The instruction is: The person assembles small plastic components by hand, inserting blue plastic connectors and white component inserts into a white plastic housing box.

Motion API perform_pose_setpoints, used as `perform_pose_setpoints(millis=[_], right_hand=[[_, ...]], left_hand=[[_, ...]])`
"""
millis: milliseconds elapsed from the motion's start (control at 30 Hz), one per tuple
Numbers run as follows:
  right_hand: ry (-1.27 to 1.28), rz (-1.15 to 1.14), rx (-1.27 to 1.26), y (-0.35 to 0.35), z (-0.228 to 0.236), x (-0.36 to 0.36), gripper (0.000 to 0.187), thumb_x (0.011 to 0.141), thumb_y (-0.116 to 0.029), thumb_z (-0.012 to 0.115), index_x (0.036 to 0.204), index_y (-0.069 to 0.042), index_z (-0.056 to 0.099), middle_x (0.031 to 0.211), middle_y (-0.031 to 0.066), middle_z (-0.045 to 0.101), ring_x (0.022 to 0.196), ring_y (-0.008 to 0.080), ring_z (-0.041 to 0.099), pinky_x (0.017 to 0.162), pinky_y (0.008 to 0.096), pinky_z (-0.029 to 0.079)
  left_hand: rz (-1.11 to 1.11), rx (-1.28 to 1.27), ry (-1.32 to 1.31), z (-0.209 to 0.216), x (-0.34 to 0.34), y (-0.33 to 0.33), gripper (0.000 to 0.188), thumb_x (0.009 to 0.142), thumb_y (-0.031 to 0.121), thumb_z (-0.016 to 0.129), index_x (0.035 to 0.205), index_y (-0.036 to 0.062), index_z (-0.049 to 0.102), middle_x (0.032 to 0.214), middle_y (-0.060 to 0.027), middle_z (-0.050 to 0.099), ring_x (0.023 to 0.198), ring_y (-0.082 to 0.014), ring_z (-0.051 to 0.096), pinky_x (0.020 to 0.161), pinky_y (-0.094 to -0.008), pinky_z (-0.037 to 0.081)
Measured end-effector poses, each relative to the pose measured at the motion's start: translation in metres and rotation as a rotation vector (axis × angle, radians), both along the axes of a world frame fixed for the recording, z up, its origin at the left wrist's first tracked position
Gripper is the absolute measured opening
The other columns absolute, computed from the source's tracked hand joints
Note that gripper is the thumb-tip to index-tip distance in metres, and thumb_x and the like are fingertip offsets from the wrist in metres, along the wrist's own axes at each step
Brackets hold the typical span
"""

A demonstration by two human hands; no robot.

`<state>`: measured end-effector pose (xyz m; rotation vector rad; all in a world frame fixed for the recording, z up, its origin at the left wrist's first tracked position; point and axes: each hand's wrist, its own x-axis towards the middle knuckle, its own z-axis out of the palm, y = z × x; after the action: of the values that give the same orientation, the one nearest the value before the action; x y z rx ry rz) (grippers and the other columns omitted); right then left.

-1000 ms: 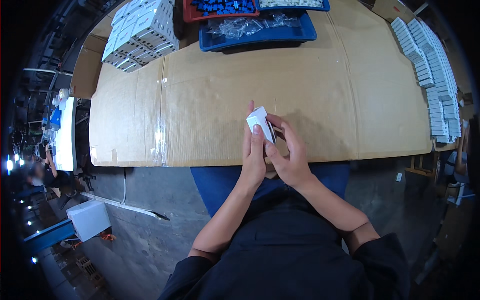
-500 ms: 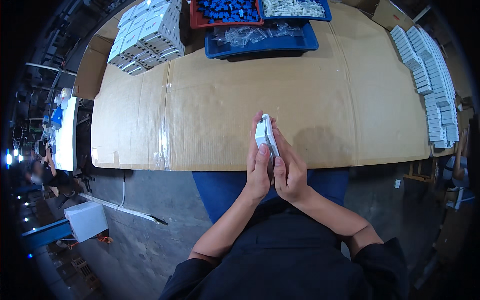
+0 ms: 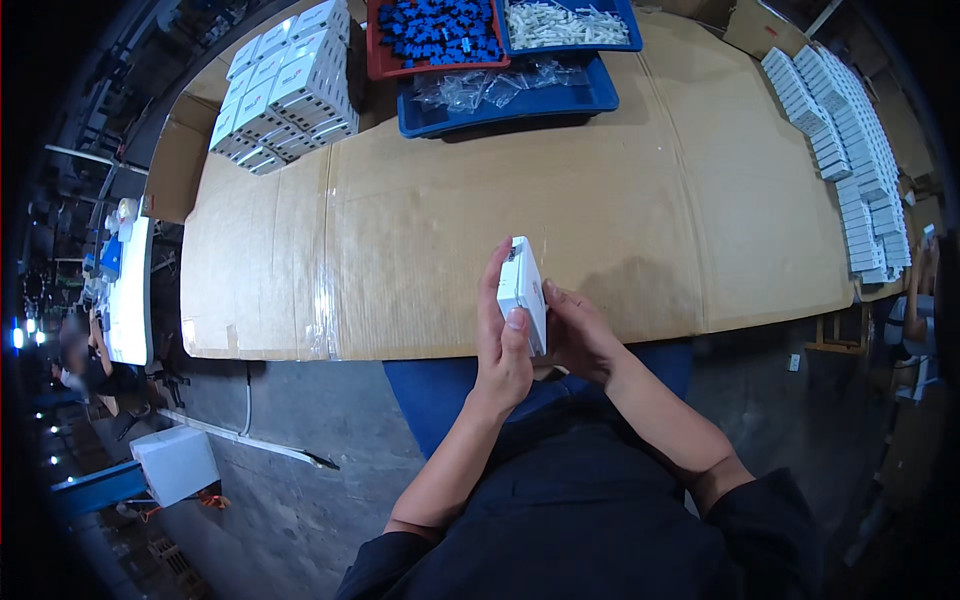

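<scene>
A flat white plastic box (image 3: 524,290) stands on edge, tilted slightly, over the near edge of the cardboard-covered table. My left hand (image 3: 503,352) is closed on it, with the thumb on the near side and fingers along the left side. Small dark openings show on the box's upper left end. Close by the right face is my right hand (image 3: 585,335), its thumb and fingers loosely bent and apart; fingertips reach the box's right edge, but whether they touch it is unclear. Part of the right fingers is hidden behind the box.
Cardboard (image 3: 440,200) covers the table. Stacked white boxes (image 3: 285,95) stand far left. At the back, a red tray (image 3: 385,65) holds blue parts, one blue tray (image 3: 625,40) white parts, another (image 3: 440,122) clear bags. White stacks (image 3: 850,150) line the right; people work at both sides.
My right hand has eased off the box and moved slightly right. The box has turned, showing more of its broad right face, while my left hand keeps its hold. The whole view has shifted slightly.
</scene>
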<state>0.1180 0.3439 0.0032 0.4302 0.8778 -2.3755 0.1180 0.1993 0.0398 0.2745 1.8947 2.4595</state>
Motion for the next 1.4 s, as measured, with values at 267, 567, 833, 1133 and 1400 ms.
perform_pose_setpoints(millis=[267, 567, 833, 1133, 1400], right_hand=[[0.029, 0.083, -0.3, 0.007, -0.023, 0.003, 0.051, 0.103, -0.057, 0.058, 0.121, -0.009, 0.065, 0.107, 0.0011, 0.071, 0.093, 0.0137, 0.068, 0.082, 0.033, 0.055], [-0.024, 0.028, -0.15, 0.011, -0.011, -0.002, 0.048, 0.105, -0.05, 0.062, 0.126, -0.007, 0.065, 0.111, 0.0047, 0.072, 0.099, 0.0167, 0.07, 0.084, 0.036, 0.057], [-0.058, -0.159, 0.17, 0.009, 0.035, -0.003, 0.039, 0.106, -0.034, 0.066, 0.134, -0.007, 0.063, 0.112, 0.0034, 0.068, 0.101, 0.013, 0.068, 0.083, 0.0319, 0.057], [0.158, -0.117, 0.335, -0.015, 0.047, 0.009, 0.054, 0.106, -0.028, 0.067, 0.146, 0.004, 0.051, 0.129, 0.0126, 0.066, 0.114, 0.0176, 0.066, 0.098, 0.0309, 0.053], [0.322, -0.026, 0.485, -0.022, 0.044, 0.021, 0.05, 0.11, -0.025, 0.059, 0.151, 0.003, 0.052, 0.116, 0.008, 0.071, 0.103, 0.0092, 0.063, 0.089, 0.0259, 0.053]], left_hand=[[-0.085, -0.024, 0.019, -0.007, 0.003, 0.003, 0.082, 0.106, 0.056, 0.045, 0.161, -0.0007, 0.026, 0.164, -0.0205, 0.031, 0.151, -0.0323, 0.033, 0.123, -0.0448, 0.026], [-0.051, -0.05, 0.024, -0.007, 0.0, 0.005, 0.082, 0.101, 0.052, 0.053, 0.159, -0.0015, 0.029, 0.16, -0.022, 0.035, 0.149, -0.0331, 0.036, 0.124, -0.0469, 0.027], [0.068, -0.492, 0.301, -0.023, -0.008, 0.004, 0.093, 0.09, 0.044, 0.07, 0.157, -0.0056, 0.03, 0.155, -0.0265, 0.039, 0.145, -0.0395, 0.04, 0.12, -0.0495, 0.033], [0.176, -0.32, 0.189, -0.035, -0.006, 0.014, 0.1, 0.097, 0.063, 0.06, 0.159, -0.0075, 0.026, 0.148, -0.0276, 0.045, 0.137, -0.0396, 0.048, 0.114, -0.049, 0.04], [0.375, -0.369, 0.312, -0.037, -0.008, 0.011, 0.094, 0.098, 0.076, 0.042, 0.135, -0.0102, 0.053, 0.129, -0.0255, 0.059, 0.119, -0.0386, 0.059, 0.105, -0.0481, 0.045]])
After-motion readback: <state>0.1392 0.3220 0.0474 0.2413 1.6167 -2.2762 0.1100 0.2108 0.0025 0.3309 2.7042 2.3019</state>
